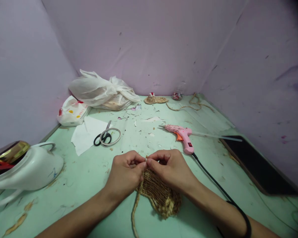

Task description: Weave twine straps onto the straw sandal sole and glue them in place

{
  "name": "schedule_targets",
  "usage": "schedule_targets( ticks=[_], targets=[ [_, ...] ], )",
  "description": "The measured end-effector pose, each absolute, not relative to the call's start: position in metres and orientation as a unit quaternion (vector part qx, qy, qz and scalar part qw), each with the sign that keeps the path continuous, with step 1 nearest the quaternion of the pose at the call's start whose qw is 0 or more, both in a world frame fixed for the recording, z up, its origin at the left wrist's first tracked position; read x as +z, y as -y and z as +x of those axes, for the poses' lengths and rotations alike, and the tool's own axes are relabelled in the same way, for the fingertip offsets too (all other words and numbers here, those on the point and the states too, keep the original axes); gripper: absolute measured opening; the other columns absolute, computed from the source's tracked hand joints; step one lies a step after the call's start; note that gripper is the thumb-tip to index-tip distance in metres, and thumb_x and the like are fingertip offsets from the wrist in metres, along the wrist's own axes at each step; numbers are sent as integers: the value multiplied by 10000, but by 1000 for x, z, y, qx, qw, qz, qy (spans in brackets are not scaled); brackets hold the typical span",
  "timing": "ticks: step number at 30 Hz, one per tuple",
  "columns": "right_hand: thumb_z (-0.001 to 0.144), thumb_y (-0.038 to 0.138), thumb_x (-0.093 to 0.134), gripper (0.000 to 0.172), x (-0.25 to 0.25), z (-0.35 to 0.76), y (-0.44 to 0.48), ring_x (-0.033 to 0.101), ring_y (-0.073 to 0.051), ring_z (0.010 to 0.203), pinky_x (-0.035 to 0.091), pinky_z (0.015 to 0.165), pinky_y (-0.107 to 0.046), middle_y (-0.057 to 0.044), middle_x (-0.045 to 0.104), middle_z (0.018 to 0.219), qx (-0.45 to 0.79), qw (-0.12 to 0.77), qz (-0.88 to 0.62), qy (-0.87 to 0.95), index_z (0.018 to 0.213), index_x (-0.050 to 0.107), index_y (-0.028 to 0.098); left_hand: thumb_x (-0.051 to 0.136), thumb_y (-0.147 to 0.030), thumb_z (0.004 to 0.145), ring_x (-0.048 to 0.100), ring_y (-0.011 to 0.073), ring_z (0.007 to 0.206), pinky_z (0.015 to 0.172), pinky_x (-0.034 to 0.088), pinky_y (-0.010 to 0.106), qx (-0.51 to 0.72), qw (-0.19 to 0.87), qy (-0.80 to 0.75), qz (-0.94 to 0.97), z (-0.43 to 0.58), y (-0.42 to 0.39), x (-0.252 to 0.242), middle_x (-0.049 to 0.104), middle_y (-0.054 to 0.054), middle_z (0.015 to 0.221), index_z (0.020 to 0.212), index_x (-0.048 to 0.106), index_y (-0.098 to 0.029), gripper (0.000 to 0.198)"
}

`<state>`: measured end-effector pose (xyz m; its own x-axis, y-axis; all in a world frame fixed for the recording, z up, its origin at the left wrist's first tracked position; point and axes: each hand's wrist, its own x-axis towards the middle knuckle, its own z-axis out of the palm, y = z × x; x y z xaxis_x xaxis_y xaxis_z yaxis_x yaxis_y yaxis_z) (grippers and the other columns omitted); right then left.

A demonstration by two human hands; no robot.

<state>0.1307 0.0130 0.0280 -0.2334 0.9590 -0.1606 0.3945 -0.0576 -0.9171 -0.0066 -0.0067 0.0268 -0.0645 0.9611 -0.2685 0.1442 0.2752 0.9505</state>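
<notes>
Close to me, a brown piece woven from straw cord [160, 191] is held at its far edge by both hands. My left hand [126, 172] is closed, thumb and forefinger pinched at that edge. My right hand [172, 168] pinches the same spot from the other side, fingertips almost touching the left ones. A tiny pale bit shows between the fingertips, too small to name. From the piece's left side a loose straw cord [135, 210] hangs toward me. The fingers hide part of the woven edge.
A pink glue gun [181, 134] lies right of centre, its black cable crossing my right forearm. Scissors [103, 137] and a ring [110, 136] lie left. Farther back are a plastic bag [104, 91], a woven slipper [155, 99] and a bead container [177, 96]. A phone-like slab [258, 165] lies right.
</notes>
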Motion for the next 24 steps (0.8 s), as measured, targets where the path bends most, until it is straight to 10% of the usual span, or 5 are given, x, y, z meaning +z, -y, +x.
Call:
schedule_targets(
  ticks=[24],
  targets=[
    [719, 211, 508, 182, 25, 131, -10, 506, -101, 473, 361, 444, -210, -4, 646, 562, 403, 303, -522, 688, 669, 677, 166, 594, -280, 661, 502, 89, 346, 372, 420, 196, 347, 536, -608, 472, -10, 3, 33, 563, -12, 406, 652, 578, -117, 164]
  ],
)
